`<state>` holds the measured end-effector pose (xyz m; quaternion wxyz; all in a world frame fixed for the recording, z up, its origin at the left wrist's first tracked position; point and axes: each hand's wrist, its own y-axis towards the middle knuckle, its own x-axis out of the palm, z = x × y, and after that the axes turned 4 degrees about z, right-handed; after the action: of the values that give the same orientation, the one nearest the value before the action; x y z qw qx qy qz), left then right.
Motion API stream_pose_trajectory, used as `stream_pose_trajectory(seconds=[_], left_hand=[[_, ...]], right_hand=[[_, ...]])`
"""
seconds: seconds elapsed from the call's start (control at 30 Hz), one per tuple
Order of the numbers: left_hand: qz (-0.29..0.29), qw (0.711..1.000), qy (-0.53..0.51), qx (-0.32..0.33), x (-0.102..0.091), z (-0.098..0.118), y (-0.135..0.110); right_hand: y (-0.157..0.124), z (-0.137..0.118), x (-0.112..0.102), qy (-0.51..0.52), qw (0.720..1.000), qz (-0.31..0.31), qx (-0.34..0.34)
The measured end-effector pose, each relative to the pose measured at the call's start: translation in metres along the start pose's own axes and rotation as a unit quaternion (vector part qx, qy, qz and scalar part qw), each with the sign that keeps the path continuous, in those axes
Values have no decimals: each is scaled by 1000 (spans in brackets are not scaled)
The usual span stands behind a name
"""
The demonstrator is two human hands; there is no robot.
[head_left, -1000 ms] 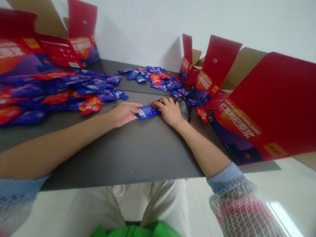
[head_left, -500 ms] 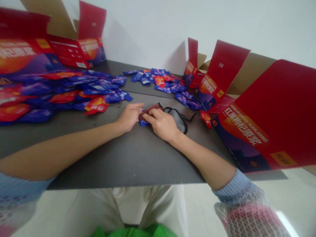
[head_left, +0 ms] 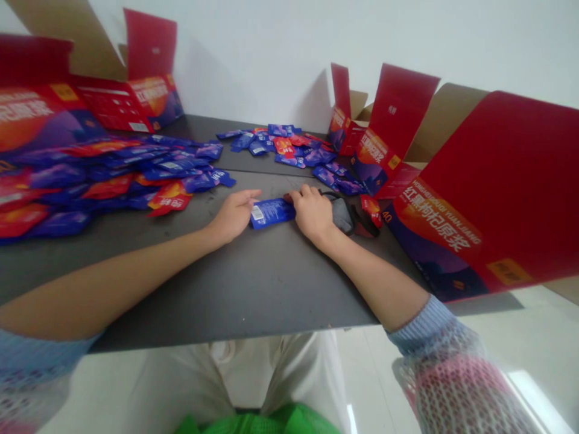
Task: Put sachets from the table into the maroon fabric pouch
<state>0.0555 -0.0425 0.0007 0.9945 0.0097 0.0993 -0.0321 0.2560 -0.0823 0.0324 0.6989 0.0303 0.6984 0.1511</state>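
Note:
A blue sachet [head_left: 271, 213] with a white barcode label lies on the dark grey table in front of me. My left hand [head_left: 233, 216] closes on its left end, the index finger stretched along the top. At the sachet's right end is my right hand [head_left: 312, 212], its fingers curled down; a dark brown bit shows at the fingertips, too little to name. Just right of that hand lies a grey pad [head_left: 342, 216] with a black edge and cord, partly hidden by the hand. A brown strip [head_left: 365, 226] sticks out beside the pad.
A large heap of blue and red sachets [head_left: 113, 169] covers the table's left. A smaller pile [head_left: 284, 144] lies at the back. Open red cartons [head_left: 497, 205] line the right side; others [head_left: 154, 99] stand at the back left. A red sachet [head_left: 371, 209] lies near the right cartons.
The brown strip that lay over the sachet under my right hand is off it, and a brown strip now shows right of the grey pad. More of the blue sachet is uncovered.

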Motion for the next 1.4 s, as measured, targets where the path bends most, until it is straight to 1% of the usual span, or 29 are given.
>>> stream_pose_trajectory(seconds=[0.1, 0.17, 0.23, 0.3, 0.37, 0.47, 0.57, 0.77, 0.93, 1.13, 1.2, 1.3, 1.37, 1.4], left_hand=[[-19, 999, 36, 19, -1, 0, 1], [-15, 998, 46, 37, -1, 0, 3], [-2, 999, 33, 43, 1, -1, 4], [4, 1000, -11, 21, 4, 0, 5], [-1, 998, -62, -21, 6, 3, 5], [-2, 995, -80, -63, 7, 10, 3], [-2, 995, -65, -72, 6, 18, 1], [-6, 992, -81, -95, 7, 30, -3], [3, 991, -58, -122, 8, 36, -5], [-1, 991, -54, -121, 8, 35, -6], [0, 992, -55, -117, 9, 35, -6], [-6, 991, -68, -113, 9, 34, -6], [-6, 990, -76, -115, 10, 32, -5], [-4, 991, -76, -114, 10, 31, -4]], right_hand=[[-2, -4, 1, 34, 998, 33, -49], [-3, -7, 2, 57, 992, 54, -103], [-3, -10, 4, 80, 982, 68, -158], [-3, -12, 5, 101, 972, 75, -199], [-3, -13, 5, 122, 963, 76, -229], [-5, -12, 2, 153, 951, 67, -262], [-6, -10, -4, 177, 941, 41, -284], [-3, -4, -9, 214, 931, -3, -297], [2, 5, -11, 213, 936, -15, -278], [9, 25, -15, 185, 959, -50, -211], [12, 34, -15, 175, 967, -65, -172], [13, 43, -14, 142, 984, -76, -77], [12, 47, -14, 112, 992, -56, -31], [11, 47, -14, 98, 994, -40, -23]])
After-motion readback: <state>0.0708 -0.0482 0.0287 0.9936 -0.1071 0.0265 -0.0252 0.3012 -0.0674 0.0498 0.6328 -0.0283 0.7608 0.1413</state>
